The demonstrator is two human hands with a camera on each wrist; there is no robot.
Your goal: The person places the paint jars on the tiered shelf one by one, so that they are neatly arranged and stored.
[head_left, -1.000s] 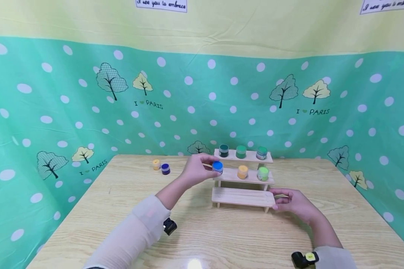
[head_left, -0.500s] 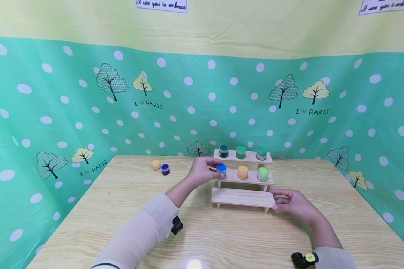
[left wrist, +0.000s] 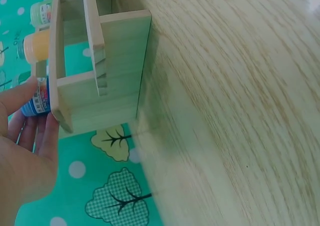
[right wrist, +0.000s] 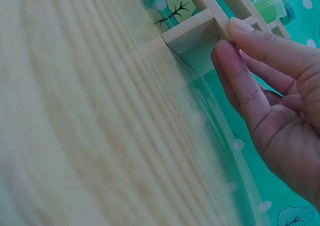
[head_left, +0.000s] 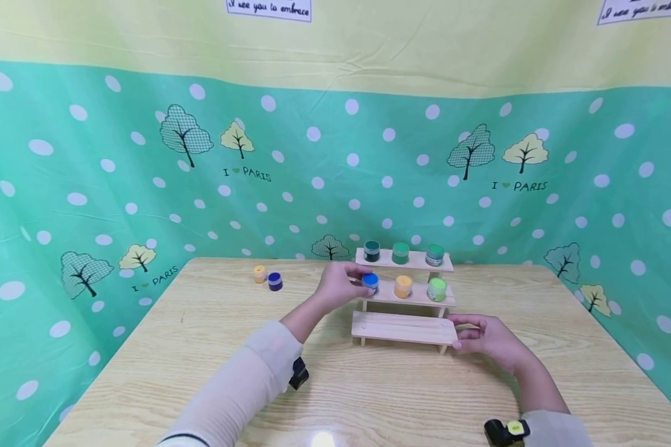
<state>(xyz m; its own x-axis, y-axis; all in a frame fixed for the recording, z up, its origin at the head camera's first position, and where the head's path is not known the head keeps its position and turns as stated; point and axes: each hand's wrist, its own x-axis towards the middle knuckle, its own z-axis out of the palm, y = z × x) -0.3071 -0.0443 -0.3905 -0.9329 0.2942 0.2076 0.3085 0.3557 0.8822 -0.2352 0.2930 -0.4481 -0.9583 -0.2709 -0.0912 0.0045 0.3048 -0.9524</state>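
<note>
My left hand (head_left: 340, 287) pinches a small blue-lidded paint jar (head_left: 371, 282) at the left end of the middle step of a wooden tiered rack (head_left: 405, 328). In the left wrist view the thumb and fingers lie around the blue jar (left wrist: 36, 101), which stands at the board's edge. An orange jar (head_left: 402, 286) and a light green jar (head_left: 437, 289) stand to its right on that step. At the right end of the lowest step, my right hand (head_left: 489, 341) pinches the board's corner between thumb and fingers, as the right wrist view shows.
Three green jars (head_left: 400, 252) stand on the top step. On the table (head_left: 201, 347) at the back left sit a yellow-orange jar (head_left: 260, 274) and a dark purple jar (head_left: 275, 281). A dotted green curtain (head_left: 291, 155) hangs behind the table.
My left hand has moved slightly right and down with the blue jar, which is now on the left end of the middle step. The right hand stays at the rack's corner.
</note>
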